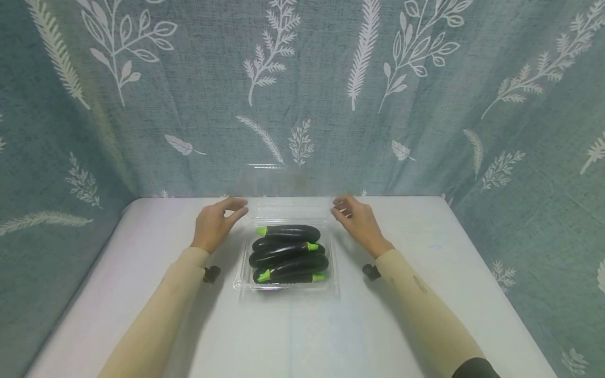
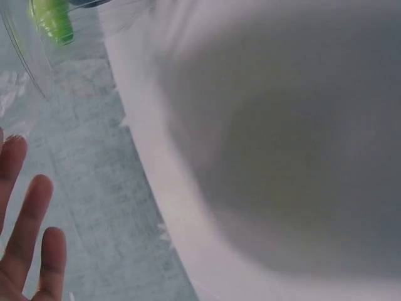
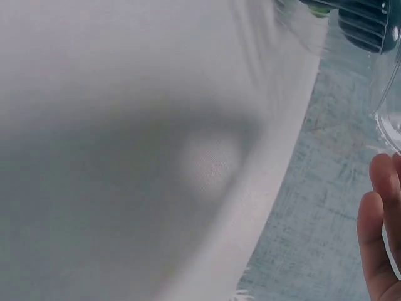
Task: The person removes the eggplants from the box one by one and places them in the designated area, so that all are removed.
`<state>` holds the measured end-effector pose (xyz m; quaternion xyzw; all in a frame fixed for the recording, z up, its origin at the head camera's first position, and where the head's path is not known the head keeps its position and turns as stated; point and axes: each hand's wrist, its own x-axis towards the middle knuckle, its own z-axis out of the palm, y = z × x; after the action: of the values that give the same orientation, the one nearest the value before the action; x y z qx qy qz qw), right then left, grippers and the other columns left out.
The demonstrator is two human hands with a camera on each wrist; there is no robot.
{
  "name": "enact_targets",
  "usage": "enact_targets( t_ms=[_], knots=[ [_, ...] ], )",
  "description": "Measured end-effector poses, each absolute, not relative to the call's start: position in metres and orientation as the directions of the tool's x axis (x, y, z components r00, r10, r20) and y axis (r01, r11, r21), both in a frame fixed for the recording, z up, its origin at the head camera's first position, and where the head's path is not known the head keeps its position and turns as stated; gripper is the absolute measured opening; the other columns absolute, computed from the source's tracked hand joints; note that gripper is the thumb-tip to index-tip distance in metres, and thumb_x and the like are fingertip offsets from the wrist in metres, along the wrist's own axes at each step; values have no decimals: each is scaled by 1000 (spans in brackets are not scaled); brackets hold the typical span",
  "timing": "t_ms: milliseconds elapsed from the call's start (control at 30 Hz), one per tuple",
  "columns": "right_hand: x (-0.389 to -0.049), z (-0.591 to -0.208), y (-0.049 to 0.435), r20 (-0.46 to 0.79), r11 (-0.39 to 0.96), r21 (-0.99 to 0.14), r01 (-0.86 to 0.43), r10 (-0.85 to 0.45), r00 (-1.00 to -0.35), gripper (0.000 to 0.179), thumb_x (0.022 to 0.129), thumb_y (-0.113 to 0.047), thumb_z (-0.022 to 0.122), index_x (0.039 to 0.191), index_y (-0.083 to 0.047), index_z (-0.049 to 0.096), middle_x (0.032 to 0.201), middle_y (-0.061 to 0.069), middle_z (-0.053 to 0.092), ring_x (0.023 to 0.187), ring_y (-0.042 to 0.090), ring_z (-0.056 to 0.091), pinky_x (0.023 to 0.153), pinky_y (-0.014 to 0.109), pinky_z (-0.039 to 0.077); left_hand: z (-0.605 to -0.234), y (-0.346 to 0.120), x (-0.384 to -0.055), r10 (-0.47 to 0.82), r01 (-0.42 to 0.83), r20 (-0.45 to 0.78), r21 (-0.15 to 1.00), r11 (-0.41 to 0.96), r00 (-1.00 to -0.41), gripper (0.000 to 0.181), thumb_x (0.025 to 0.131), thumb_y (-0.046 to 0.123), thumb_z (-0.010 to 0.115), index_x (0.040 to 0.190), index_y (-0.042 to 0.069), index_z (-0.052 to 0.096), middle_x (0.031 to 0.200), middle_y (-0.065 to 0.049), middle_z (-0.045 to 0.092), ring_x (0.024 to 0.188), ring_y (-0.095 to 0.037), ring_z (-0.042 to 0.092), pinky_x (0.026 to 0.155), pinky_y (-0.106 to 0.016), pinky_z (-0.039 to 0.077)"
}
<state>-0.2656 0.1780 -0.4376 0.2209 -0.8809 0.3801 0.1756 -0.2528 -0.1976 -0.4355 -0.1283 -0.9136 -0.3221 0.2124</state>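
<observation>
A clear plastic clamshell container (image 1: 239, 281) stands on the table with several dark eggplants (image 1: 283, 254) with bright green caps in it. Its transparent lid (image 1: 288, 181) is raised at the far side, faint against the curtain. My left hand (image 1: 215, 223) pinches the lid's left edge between thumb and fingers, and my right hand (image 1: 361, 220) pinches its right edge. Outer fingers (image 2: 31, 213) of the left hand are spread apart in the left wrist view. Close to the clear plastic in the right wrist view are fingers (image 3: 376, 232) of the right hand.
The white tabletop (image 1: 293, 336) ends at a blue-green curtain (image 1: 212, 115) with white leaf prints, which hangs behind and along both sides. A small dark device (image 1: 211, 274) sits at the left wrist, and another (image 1: 371, 271) at the right.
</observation>
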Motion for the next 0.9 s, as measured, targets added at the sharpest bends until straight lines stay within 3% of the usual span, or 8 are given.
enact_targets(
  t_ms=[300,667,900],
  knots=[
    [-283,-442,174,336,608,-703,-369,-174,-926,27,100,-19,68,122,-4,67,100,10,77,72,17,73,71,40,59,-440,-190,-271,61,282,361,601,747,-931,36,100,35,65,126,11,71,107,-13,76,101,-36,69,88,-54,53],
    [-291,-445,168,160,621,-755,-212,-140,-977,32,98,-20,67,123,1,68,108,16,75,81,27,73,78,41,57,-447,-186,-283,61,220,257,651,727,-964,38,104,31,59,125,2,69,118,-18,72,113,-41,65,100,-57,48],
    [-294,-448,169,137,624,-759,-187,-128,-982,33,99,-21,66,125,-1,68,107,15,75,82,26,74,81,42,58,-449,-185,-287,50,152,167,676,721,-985,44,105,36,55,132,3,67,115,-15,74,122,-39,61,108,-54,43]
  ],
)
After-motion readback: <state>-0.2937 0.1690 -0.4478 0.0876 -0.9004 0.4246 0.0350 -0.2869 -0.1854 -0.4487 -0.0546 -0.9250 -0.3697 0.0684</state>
